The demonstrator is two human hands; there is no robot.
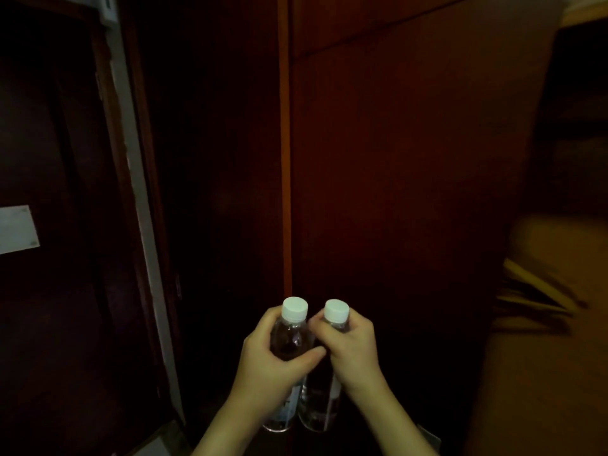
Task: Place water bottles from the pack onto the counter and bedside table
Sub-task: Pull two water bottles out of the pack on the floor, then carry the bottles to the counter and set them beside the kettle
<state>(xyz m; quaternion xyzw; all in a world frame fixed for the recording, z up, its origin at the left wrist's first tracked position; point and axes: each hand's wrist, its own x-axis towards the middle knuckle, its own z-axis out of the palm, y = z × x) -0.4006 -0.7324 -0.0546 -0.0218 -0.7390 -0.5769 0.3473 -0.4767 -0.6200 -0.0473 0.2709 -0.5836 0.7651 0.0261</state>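
Two clear water bottles with white caps stand upright side by side in front of me, low in the middle of the head view. My left hand (268,358) is wrapped around the left bottle (289,337) just below its cap. My right hand (348,343) grips the right bottle (320,401) near its neck. The bottles touch each other and are held in the air in a dark space. The pack, the counter and the bedside table are not visible.
Dark brown wooden panels (394,159) with an orange vertical edge (284,143) fill the space ahead. A dark door with a pale frame (138,192) and a metal plate (18,229) is at the left. A dim tan surface (552,274) lies at the right.
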